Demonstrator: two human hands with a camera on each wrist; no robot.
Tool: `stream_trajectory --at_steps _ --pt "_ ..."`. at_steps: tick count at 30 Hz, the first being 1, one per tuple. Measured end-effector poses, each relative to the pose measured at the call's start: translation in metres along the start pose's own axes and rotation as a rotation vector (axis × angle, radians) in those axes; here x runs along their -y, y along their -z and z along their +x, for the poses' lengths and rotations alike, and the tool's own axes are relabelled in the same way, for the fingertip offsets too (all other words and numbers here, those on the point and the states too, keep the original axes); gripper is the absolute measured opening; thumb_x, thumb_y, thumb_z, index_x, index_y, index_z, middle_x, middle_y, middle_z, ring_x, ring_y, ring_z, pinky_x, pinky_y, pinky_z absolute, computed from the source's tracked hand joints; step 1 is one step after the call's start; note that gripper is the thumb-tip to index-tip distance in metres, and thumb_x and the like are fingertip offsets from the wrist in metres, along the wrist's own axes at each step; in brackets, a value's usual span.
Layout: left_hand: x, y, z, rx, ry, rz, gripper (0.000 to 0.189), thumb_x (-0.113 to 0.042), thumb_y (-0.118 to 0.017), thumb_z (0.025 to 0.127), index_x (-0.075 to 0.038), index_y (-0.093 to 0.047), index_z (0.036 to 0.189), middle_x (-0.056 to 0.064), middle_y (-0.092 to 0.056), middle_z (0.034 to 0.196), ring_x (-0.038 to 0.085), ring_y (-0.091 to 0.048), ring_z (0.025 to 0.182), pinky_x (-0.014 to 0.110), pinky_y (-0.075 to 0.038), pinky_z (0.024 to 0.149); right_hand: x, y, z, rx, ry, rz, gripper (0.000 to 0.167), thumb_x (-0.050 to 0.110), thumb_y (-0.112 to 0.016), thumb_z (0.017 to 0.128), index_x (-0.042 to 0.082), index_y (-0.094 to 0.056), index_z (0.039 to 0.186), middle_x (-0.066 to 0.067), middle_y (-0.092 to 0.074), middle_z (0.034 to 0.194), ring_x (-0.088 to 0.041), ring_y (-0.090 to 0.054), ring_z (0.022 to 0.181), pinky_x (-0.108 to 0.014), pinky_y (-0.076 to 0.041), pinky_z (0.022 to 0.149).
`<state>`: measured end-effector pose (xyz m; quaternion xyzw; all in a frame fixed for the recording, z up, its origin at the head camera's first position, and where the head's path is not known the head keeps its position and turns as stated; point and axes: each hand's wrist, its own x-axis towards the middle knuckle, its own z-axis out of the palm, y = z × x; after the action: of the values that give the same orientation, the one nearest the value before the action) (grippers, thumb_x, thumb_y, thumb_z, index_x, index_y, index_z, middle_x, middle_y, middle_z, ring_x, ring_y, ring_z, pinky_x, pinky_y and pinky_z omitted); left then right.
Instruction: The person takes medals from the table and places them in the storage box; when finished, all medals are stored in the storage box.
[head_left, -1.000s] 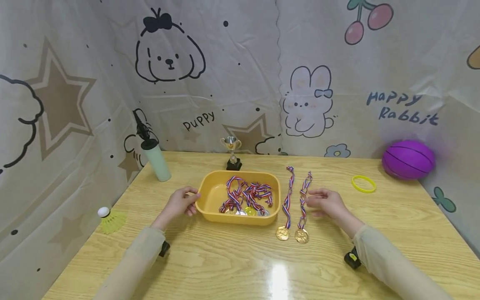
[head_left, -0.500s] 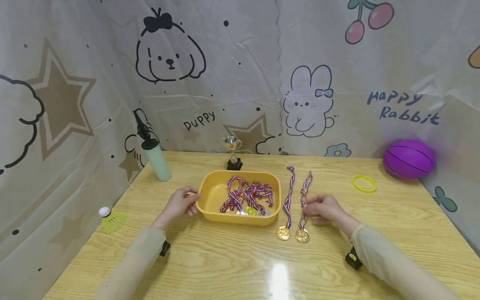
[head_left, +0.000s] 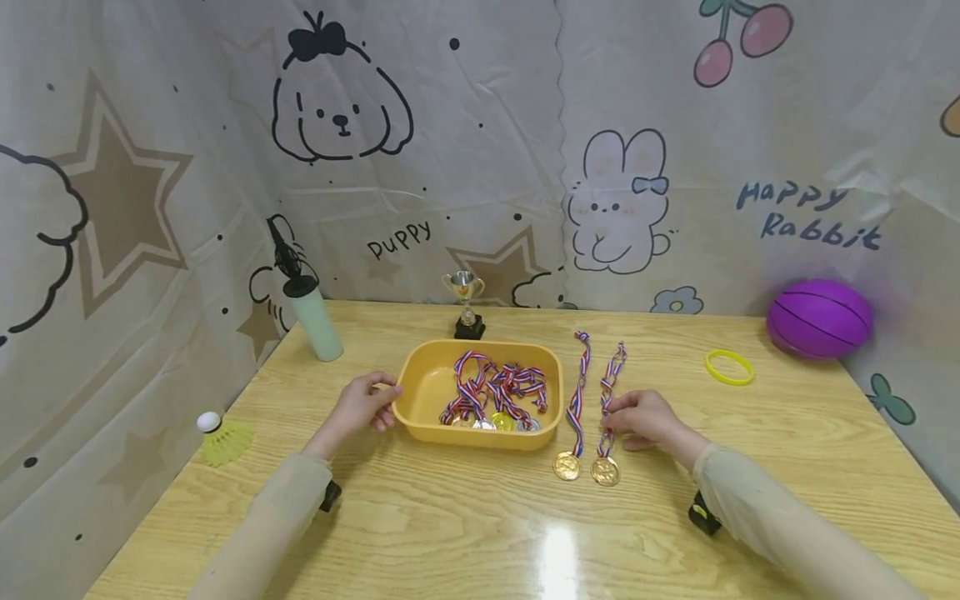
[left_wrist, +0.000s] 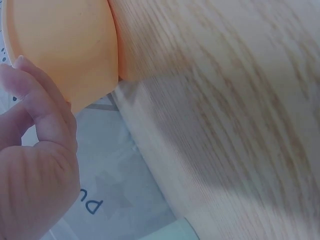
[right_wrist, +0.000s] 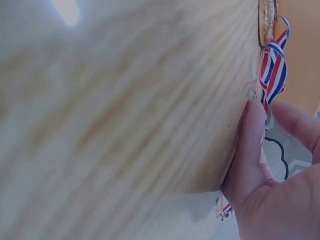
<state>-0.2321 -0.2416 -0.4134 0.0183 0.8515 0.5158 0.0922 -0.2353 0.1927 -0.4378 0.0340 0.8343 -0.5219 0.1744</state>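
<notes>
right hand [head_left: 643, 419]: its grip pinches the ribbon of the right medal [head_left: 604, 470], thumb and fingers [right_wrist: 250, 150] closed on the striped band, resting on the desk [head_left: 480, 533]. a second ago it lay farther right with fingers spread, off the ribbon; it has since slid in and curled.
left hand [head_left: 358, 408]: its grip holds the left rim of the yellow tray [head_left: 420, 417], fingers curled against the wall; unchanged from the earlier frames.
medals on desk: right medal and left medal [head_left: 566, 465] lie side by side just right of the tray, gold discs nearest the person, ribbons stretched away.
tray contents: a tangle of striped ribbons and discs [head_left: 495, 396].
farther back: trophy [head_left: 467, 307] behind the tray, green bottle [head_left: 313, 321] at back left, shuttlecock [head_left: 221, 435] at the left edge, yellow ring [head_left: 728, 367] and purple ball [head_left: 819, 318] at right.
writing: "puppy" [head_left: 399, 239] and "happy rabbit" [head_left: 813, 217] on the backdrop.
</notes>
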Motion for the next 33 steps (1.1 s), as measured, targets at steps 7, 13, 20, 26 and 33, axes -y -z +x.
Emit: stream_trajectory --at_steps 7,13,20,26,33 --pt "0.0001 0.0 0.0001 0.001 -0.007 -0.007 0.033 -0.016 -0.052 0.1 0.01 -0.05 0.121 -0.001 -0.058 0.059 0.007 -0.057 0.049 0.021 -0.052 0.047 -0.0007 -0.0011 0.0017 -0.008 0.008 -0.047 0.033 0.009 -0.072 0.082 -0.007 -0.058 0.108 -0.005 -0.064 0.086 -0.011 -0.061 0.071 -0.03 -0.058 0.058" --pt "0.0009 -0.0001 0.0003 0.003 -0.01 -0.008 0.034 -0.016 -0.052 0.1 0.01 -0.049 0.121 -0.001 -0.059 0.059 0.007 -0.057 0.049 0.021 -0.052 0.048 -0.0013 -0.0023 0.0015 -0.013 0.017 -0.066 0.026 0.006 -0.072 0.08 -0.006 -0.061 0.101 -0.003 -0.062 0.082 -0.01 -0.058 0.067 -0.028 -0.057 0.056" --pt "0.0001 -0.0007 0.0 0.001 -0.008 -0.014 0.034 -0.015 -0.052 0.1 0.011 -0.049 0.121 -0.001 -0.058 0.058 0.007 -0.057 0.048 0.021 -0.052 0.047 -0.0007 -0.0024 0.0007 -0.019 0.016 -0.074 0.017 0.006 -0.072 0.081 -0.003 -0.064 0.094 0.0 -0.061 0.078 -0.009 -0.057 0.065 -0.025 -0.055 0.052" --pt "0.0001 -0.001 0.0002 0.001 -0.011 -0.01 0.033 -0.015 -0.051 0.1 0.011 -0.049 0.121 -0.001 -0.058 0.058 0.007 -0.057 0.048 0.021 -0.052 0.047 -0.0019 0.0 0.0014 0.004 0.009 -0.039 0.017 0.008 -0.071 0.083 -0.003 -0.064 0.094 0.0 -0.063 0.078 -0.01 -0.058 0.065 -0.026 -0.056 0.054" --pt "0.0002 -0.0009 0.0003 -0.004 -0.01 0.004 0.033 -0.016 -0.052 0.1 0.01 -0.05 0.121 -0.001 -0.058 0.058 0.008 -0.058 0.048 0.025 -0.054 0.048 0.0003 0.0036 -0.001 0.028 -0.023 0.036 0.016 0.01 -0.065 0.088 -0.002 -0.059 0.097 -0.002 -0.064 0.085 -0.011 -0.06 0.073 -0.028 -0.058 0.061"
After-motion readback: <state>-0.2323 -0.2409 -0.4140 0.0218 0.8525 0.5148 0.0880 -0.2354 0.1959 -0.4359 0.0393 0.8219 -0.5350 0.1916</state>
